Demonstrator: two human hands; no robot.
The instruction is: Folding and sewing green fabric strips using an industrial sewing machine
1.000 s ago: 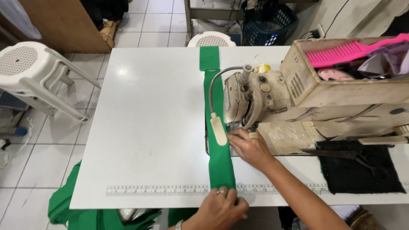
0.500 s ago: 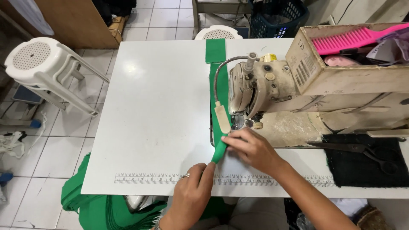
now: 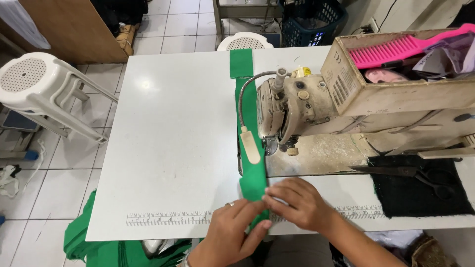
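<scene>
My grip has closed in on the near end of the green fabric strip point(image 3: 253, 170): both hands now pinch it together at the front edge of the white bench point(image 3: 173, 143), where a second ago my left hand point(image 3: 232, 235) lay flat lower down and my right hand point(image 3: 299, 203) sat closer to the sewing machine point(image 3: 297, 106). The strip has run further back under the presser foot, so little length remains before me. Its far end lies past the machine, towards the round white stool point(image 3: 246, 41).
</scene>
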